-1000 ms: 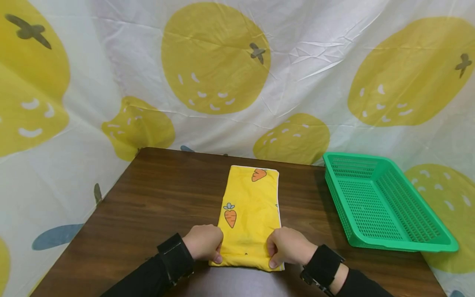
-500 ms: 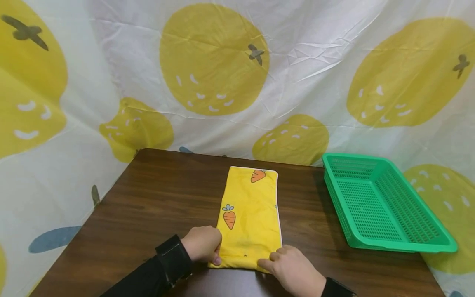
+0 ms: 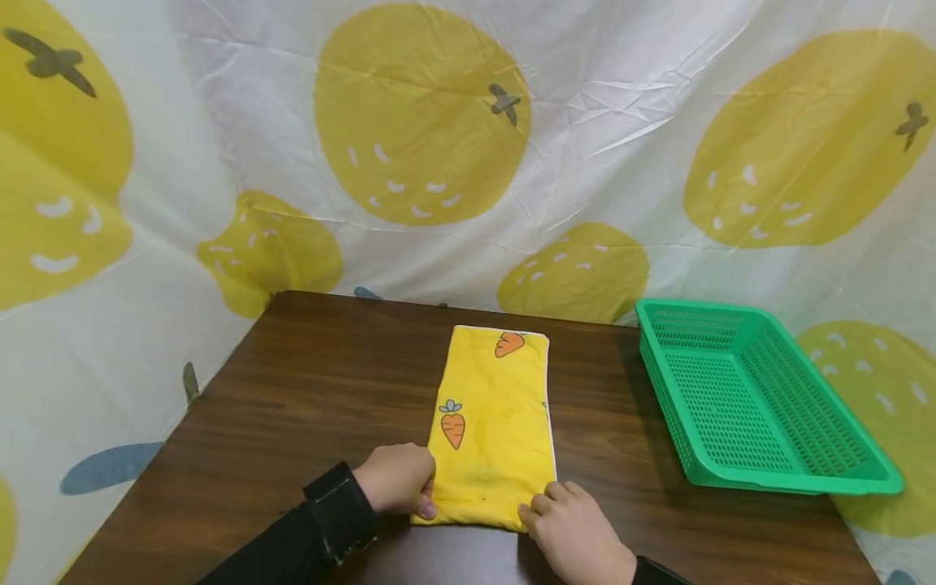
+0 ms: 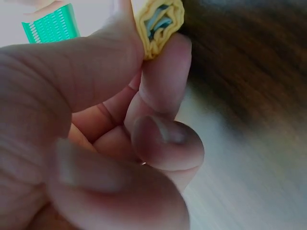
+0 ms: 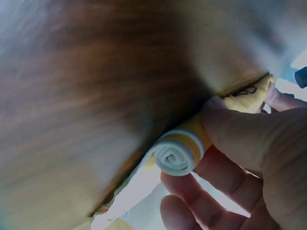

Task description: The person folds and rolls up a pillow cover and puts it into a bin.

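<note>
A yellow cloth [image 3: 490, 406] printed with carrots lies folded into a long strip on the table, its near edge turned into a small roll. My left hand [image 3: 398, 479] pinches the left end of that roll between thumb and fingers. In the left wrist view the roll's end [image 4: 160, 26] shows yellow layers with blue-grey inside. At the opposite end my right hand [image 3: 578, 528] grips the roll, thumb on top and fingers underneath. A white spiral of rolled layers [image 5: 173, 158] faces out beside those fingers in the right wrist view.
To the right stands a green plastic basket [image 3: 790, 479] with perforated sides. The brown wooden table [image 3: 329, 382] extends around the cloth. A white curtain with yellow fruit prints [image 3: 570, 162] hangs behind and at the sides.
My right hand has shifted nearer to me and changed its hold on the roll's right end, its wristband now mostly out of the head view. My left hand stays at the left end.
</note>
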Motion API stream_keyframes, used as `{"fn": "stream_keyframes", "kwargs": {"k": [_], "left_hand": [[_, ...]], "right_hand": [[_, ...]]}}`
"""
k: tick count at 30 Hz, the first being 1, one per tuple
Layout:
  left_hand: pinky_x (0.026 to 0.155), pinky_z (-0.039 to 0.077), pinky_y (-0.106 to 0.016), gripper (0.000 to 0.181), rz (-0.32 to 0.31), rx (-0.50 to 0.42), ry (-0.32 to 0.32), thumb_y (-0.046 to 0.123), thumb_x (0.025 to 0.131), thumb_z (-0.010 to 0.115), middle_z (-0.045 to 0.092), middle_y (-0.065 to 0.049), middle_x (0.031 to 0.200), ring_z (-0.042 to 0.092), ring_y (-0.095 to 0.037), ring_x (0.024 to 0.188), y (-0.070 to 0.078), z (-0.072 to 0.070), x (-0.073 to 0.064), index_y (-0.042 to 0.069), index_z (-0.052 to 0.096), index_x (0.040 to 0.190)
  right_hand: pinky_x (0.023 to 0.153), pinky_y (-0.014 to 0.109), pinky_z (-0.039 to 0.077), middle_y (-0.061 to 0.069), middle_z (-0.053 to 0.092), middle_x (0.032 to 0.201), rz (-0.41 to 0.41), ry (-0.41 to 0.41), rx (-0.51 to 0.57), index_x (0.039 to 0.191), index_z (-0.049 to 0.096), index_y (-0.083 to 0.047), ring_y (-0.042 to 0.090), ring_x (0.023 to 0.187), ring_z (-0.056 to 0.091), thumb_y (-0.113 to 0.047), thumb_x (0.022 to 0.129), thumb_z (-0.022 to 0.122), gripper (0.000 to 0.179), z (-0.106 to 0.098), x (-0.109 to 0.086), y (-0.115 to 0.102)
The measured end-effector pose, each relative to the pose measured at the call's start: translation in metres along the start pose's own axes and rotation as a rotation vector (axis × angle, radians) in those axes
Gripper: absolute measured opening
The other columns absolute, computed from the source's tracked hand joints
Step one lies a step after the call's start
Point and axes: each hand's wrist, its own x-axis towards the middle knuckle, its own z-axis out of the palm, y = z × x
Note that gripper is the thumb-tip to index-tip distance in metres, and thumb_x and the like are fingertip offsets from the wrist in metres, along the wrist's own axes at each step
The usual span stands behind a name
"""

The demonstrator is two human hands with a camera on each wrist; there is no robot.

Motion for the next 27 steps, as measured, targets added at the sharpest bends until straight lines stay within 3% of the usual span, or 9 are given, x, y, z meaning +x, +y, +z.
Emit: {"fn": "stream_keyframes", "kwargs": {"k": [3,5,8,10,12,19,24,27], "left_hand": [[0.058,0.038,-0.033,0.038,0.022,0.04,0.065,0.034,0.081,0.093,0.052,0.007,0.065,0.048,-0.013,0.06,0.014,-0.004,-0.011,0.022,0.059,0.07],[0.058,0.038,-0.029,0.032,0.083,0.125,0.148,0.026,0.084,0.091,0.053,0.007,0.068,0.047,-0.012,0.062,0.025,-0.002,-0.019,0.021,0.061,0.074],[0.056,0.038,-0.026,0.016,0.181,0.328,0.275,0.017,0.087,0.084,0.057,0.006,0.072,0.045,-0.01,0.065,0.039,0.009,-0.029,0.019,0.07,0.08],[0.053,0.038,-0.025,0.013,0.206,0.441,0.312,0.015,0.092,0.079,0.059,0.004,0.071,0.045,-0.01,0.066,0.047,0.015,-0.035,0.017,0.075,0.079],[0.05,0.04,-0.025,0.016,0.199,0.493,0.326,0.013,0.093,0.077,0.06,0.003,0.068,0.045,-0.01,0.065,0.054,0.02,-0.041,0.014,0.076,0.077],[0.049,0.044,-0.029,0.013,0.155,0.433,0.366,0.012,0.092,0.078,0.063,0.001,0.066,0.049,-0.011,0.062,0.056,0.027,-0.049,0.012,0.072,0.081],[0.047,0.041,-0.027,0.016,0.163,0.42,0.356,0.01,0.093,0.077,0.06,0.001,0.064,0.046,-0.011,0.062,0.055,0.027,-0.051,0.008,0.076,0.077],[0.045,0.04,-0.026,0.018,0.167,0.439,0.385,0.016,0.094,0.078,0.059,0.0,0.069,0.046,-0.011,0.063,0.054,0.029,-0.051,0.007,0.076,0.078]], "right_hand": [[0.066,0.025,0.037,-0.007,0.069,0.077,-0.005,0.01,-0.012,0.093,0.079,-0.018,0.011,0.069,0.047,-0.016,0.086,0.082,0.008,0.002,0.001,-0.002],[0.066,0.025,0.037,-0.007,0.07,0.077,-0.008,0.014,-0.016,0.094,0.08,-0.017,0.011,0.069,0.046,-0.015,0.086,0.082,0.008,0.003,0.001,-0.003],[0.066,0.024,0.038,-0.006,0.071,0.078,-0.001,0.014,-0.025,0.094,0.08,-0.016,0.011,0.069,0.046,-0.015,0.085,0.082,0.009,0.002,0.002,-0.004],[0.065,0.024,0.037,-0.006,0.069,0.076,0.004,0.012,-0.037,0.091,0.079,-0.016,0.011,0.068,0.046,-0.015,0.084,0.082,0.008,0.001,0.002,-0.005],[0.065,0.024,0.036,-0.006,0.068,0.074,0.007,0.012,-0.043,0.089,0.077,-0.016,0.011,0.068,0.044,-0.015,0.084,0.082,0.007,0.0,0.003,-0.006],[0.062,0.023,0.033,-0.006,0.067,0.073,-0.004,0.024,-0.053,0.088,0.076,-0.014,0.011,0.066,0.043,-0.014,0.083,0.083,0.008,0.001,0.005,-0.006],[0.06,0.024,0.033,-0.005,0.062,0.071,-0.03,-0.013,-0.084,0.084,0.072,-0.013,0.011,0.064,0.043,-0.015,0.085,0.082,0.01,0.002,0.007,-0.006],[0.059,0.024,0.036,-0.004,0.06,0.069,0.007,-0.048,-0.063,0.079,0.069,-0.013,0.011,0.064,0.047,-0.013,0.085,0.081,0.013,0.0,0.01,-0.003]]}}
